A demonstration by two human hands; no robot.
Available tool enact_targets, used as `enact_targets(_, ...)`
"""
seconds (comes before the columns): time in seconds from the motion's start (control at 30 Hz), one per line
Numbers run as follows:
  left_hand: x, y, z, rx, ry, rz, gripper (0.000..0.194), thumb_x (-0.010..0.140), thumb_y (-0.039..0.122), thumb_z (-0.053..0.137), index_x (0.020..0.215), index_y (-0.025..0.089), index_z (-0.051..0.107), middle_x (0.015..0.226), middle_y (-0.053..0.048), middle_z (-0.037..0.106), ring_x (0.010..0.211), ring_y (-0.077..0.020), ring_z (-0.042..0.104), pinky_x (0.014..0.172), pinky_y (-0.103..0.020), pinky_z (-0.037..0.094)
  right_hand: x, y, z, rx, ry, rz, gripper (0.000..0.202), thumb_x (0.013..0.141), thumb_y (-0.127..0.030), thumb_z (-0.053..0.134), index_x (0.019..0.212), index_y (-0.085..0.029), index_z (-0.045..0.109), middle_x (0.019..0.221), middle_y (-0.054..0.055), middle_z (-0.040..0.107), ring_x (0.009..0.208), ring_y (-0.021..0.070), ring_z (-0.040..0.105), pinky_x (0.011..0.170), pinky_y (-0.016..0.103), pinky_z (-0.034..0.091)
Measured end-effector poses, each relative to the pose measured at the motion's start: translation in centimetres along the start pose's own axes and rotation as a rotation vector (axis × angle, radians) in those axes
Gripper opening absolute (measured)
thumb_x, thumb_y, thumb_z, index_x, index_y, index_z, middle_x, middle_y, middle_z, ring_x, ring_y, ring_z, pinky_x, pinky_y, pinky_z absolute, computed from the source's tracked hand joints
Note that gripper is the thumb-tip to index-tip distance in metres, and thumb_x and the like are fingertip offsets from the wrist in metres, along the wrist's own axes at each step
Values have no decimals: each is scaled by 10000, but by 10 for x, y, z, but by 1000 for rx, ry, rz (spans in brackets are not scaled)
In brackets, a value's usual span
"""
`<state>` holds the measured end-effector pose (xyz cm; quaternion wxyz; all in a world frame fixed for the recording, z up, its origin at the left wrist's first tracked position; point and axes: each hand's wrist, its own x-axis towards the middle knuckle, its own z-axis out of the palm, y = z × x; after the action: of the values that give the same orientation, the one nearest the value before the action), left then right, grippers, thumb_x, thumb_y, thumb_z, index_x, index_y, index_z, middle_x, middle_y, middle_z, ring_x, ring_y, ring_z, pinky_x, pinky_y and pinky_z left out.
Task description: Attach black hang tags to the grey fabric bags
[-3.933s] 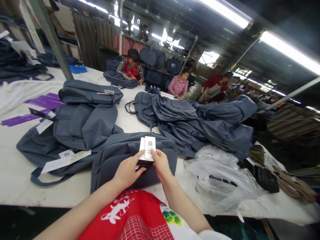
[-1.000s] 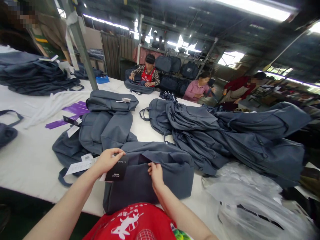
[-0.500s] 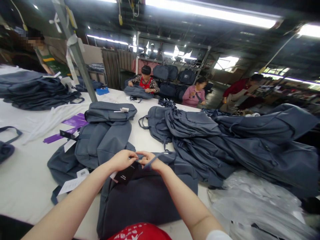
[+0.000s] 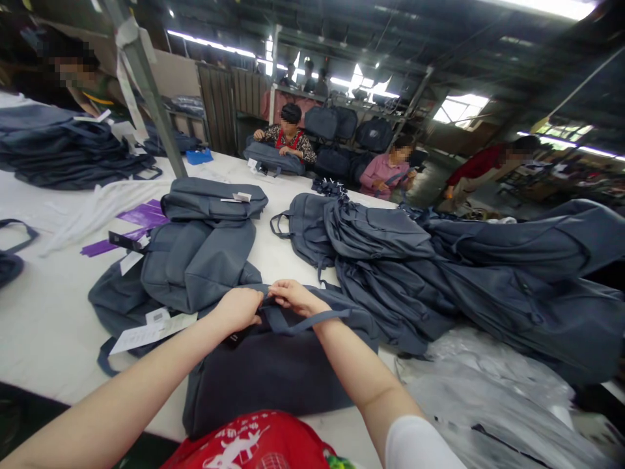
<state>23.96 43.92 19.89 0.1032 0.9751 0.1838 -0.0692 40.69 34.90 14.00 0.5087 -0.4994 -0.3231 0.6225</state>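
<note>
- Both hands meet over the top edge of a grey backpack [image 4: 273, 374] that lies flat at the near edge of the counter [image 4: 53, 312], right in front of the person.
- Left hand [image 4: 237, 308]: its grip is closed, fingers curled round the end of the backpack's carry strap [image 4: 297, 320]; a sliver of something dark shows under the fist, too hidden to identify.
- Right hand [image 4: 295, 296]: fingertips pinched shut on the same strap, touching the left hand's knuckles; the strap loops out from under it towards the right.
- Just left of the backpack, a heap of grey bags [image 4: 195, 260] carries white paper tags [image 4: 149, 332] at its near side, and one folded bag [image 4: 212, 198] lies on top at the far end.
- Purple strips [image 4: 141, 215] lie on the counter beyond that heap, towards the left.
- To the right, a long sprawl of loose grey bags [image 4: 439, 273] reaches the right edge of the counter.
- Clear plastic bags [image 4: 478, 397] cover the near right corner.
- A further stack of bags [image 4: 68, 153] sits at the far left corner.
- At the far edge of the counter a person in a patterned top [image 4: 288, 133] handles another bag, with a person in pink [image 4: 388, 172] beside.
</note>
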Motion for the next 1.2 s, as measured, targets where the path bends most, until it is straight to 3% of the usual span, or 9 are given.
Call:
enact_targets(0.2,-2,21,16,51,79,-13,454,726,498,682,950,109,619,883,-177,683,825,-328,655,740,-392,494,-1,1,0,207,-159,163,205,925,-280,436,784,-144,499,620,-54,439,405,27,150,355,145,113)
enact_targets(0.37,-4,34,32,28,111,18,254,872,264,455,946,82,616,877,-194,665,834,-314,647,727,-397,497,-3,-7,-7,274,-200,213,232,965,-209,313,786,-169,455,527,-95,289,372,47,85,331,142,116)
enact_targets(0.47,-3,33,34,-27,102,67,266,871,169,385,877,100,642,843,-182,675,812,-294,652,735,-390,496,-4,-9,-13,265,-198,210,225,959,-229,346,780,-175,470,477,-113,207,354,58,95,329,158,145)
enact_targets(0.67,-10,-11,17,-251,141,64,346,917,270,346,1026,170,659,994,-111,713,921,-244,657,838,-341,482,-16,0,-24,192,-66,80,237,824,-347,629,727,-168,506,428,-131,267,338,34,153,339,174,113)
enact_targets(0.8,-14,-32,26,-404,153,-28,392,917,262,301,1003,163,670,1042,-87,717,953,-216,657,838,-287,486,-37,11,-13,91,-7,1,280,729,-371,737,709,-133,591,445,-86,429,367,34,317,376,172,188)
enact_targets(0.9,-10,-34,42,-462,162,-134,441,931,318,270,1016,140,664,1064,-122,708,982,-252,651,860,-328,483,-58,25,0,26,51,-68,263,688,-347,778,716,-121,647,561,-16,594,516,76,510,534,197,370)
enact_targets(1.0,-4,-31,58,-486,143,-214,451,933,345,273,1041,141,659,1075,-137,704,1007,-271,645,869,-349,479,-80,42,10,-57,195,-201,236,704,-369,758,755,-152,680,677,-2,656,578,102,551,693,273,434)
enact_targets(1.13,0,-18,78,-462,141,-280,425,925,377,312,1024,140,650,1011,-173,706,957,-301,653,863,-393,468,-104,55,17,-207,388,-362,219,770,-405,688,837,-200,722,647,-11,659,639,141,583,987,416,355)
enact_targets(1.2,-1,-10,84,-456,148,-294,413,923,376,317,973,124,641,945,-190,703,904,-303,658,853,-405,462,-112,52,22,-119,465,-415,234,788,-411,658,872,-206,733,532,-32,582,601,141,550,1015,431,332)
